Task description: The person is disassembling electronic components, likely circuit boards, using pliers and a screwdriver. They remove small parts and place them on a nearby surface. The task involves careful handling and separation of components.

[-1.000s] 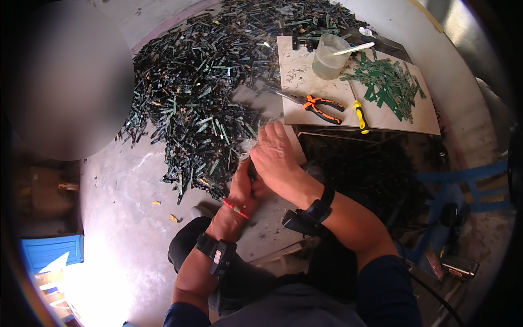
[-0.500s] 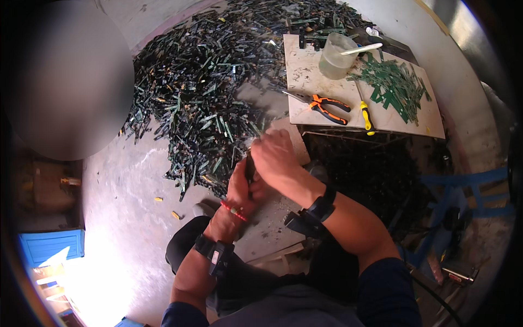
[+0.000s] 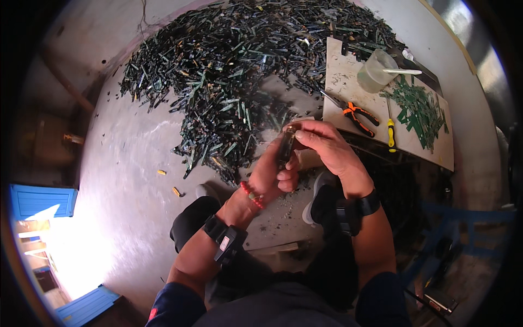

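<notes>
My left hand (image 3: 266, 173) is closed around a dark, glossy, narrow piece (image 3: 285, 147), held upright in front of me. My right hand (image 3: 333, 148) pinches the top end of this piece between thumb and fingers. What kind of piece it is does not show clearly, and my left fingers cover its lower part. Just beyond my right hand, long-nose pliers with orange and black handles (image 3: 358, 116) lie on a pale board (image 3: 344, 82). A yellow and black screwdriver (image 3: 391, 133) lies to their right.
A large heap of dark and green strips (image 3: 218, 82) covers the floor ahead. On the board stand a translucent cup (image 3: 372, 73) with a white-handled tool (image 3: 402, 71) and a pile of thin green strips (image 3: 419, 111). Small yellow pieces (image 3: 176, 192) lie on the floor at left.
Both hands have moved right in the picture with the dark piece, as the view shifted. My right hand has turned, so its thumb and fingers now show at the piece's top.
</notes>
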The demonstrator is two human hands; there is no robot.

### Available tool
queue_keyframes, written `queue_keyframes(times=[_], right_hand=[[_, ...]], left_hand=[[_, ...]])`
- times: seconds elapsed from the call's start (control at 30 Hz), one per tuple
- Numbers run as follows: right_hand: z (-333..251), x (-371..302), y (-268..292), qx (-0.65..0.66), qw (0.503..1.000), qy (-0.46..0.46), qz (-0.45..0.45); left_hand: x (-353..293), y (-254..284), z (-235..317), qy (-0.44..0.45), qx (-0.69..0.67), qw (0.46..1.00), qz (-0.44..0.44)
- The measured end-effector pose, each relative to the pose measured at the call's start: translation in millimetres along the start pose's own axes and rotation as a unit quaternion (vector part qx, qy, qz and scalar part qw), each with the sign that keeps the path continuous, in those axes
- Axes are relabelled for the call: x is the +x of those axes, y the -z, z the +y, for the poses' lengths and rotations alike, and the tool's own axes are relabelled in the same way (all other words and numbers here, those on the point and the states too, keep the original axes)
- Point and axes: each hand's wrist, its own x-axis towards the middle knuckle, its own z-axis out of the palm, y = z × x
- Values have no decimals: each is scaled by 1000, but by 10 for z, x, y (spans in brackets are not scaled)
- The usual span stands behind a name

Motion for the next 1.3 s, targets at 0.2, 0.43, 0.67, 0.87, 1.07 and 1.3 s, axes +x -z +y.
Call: queue_keyframes(times=[0.2, 0.43, 0.67, 0.87, 1.07, 1.3], right_hand=[[24, 34, 9, 10, 1000, -1, 7], [39, 66, 43, 76, 996, 7, 44], [-1, 56, 51, 39, 997, -30, 63], [10, 63, 38, 30, 997, -29, 62], [-33, 63, 2, 19, 996, -52, 72], [-30, 60, -15, 2, 994, -55, 92]], left_hand=[[3, 76, 2, 12, -5, 999, -40], [4, 66, -3, 17, -6, 1000, -5], [15, 67, -20, 15, 13, 1000, 8], [8, 41, -27, 16, 18, 1000, 16], [25, 64, -47, 14, 19, 1000, -5], [25, 71, -48, 11, 30, 999, 7]])
